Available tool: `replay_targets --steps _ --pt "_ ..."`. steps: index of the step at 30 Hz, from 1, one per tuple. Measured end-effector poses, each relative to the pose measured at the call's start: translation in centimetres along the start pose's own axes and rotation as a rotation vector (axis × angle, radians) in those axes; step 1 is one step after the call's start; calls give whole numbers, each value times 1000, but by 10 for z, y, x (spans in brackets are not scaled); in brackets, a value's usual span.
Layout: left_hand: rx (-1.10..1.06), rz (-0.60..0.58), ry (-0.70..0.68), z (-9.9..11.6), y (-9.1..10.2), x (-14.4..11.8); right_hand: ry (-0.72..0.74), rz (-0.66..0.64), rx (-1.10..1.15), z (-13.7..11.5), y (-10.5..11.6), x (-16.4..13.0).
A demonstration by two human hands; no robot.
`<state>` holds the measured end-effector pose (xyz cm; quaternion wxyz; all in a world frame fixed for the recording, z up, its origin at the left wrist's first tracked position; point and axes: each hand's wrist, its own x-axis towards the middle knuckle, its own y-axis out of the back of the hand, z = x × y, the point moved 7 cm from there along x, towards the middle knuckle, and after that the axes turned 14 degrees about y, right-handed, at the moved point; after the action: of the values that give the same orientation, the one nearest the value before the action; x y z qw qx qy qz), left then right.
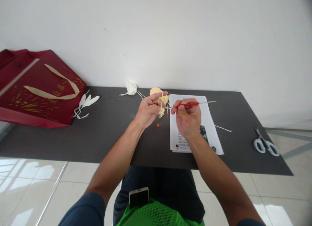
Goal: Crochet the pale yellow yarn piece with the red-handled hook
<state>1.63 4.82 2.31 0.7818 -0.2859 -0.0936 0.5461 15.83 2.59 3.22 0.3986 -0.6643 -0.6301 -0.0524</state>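
Green mesh (158, 214) lies nearest; left fingers (157, 96) pinch yarn (161, 112), right fingers (181, 110) grip a red hook (192, 104) over "R29" sheets (206, 118).

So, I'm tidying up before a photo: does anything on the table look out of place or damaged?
Nothing looks spilled or damaged. The paper sheets are slightly askew, their lower edges not lining up, and a loose white strand trails out past their right side.

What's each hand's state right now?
Left hand: closed, pinching yellow yarn.
Right hand: closed, holding the red hook.
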Motion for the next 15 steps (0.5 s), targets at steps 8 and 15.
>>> replay_targets --steps 8,15 --pt "-45 -42 -11 0 -3 -1 -180 67 140 13 0 -6" --pt "75 119 -193 7 8 -1 -318 137 138 27 8 -10"
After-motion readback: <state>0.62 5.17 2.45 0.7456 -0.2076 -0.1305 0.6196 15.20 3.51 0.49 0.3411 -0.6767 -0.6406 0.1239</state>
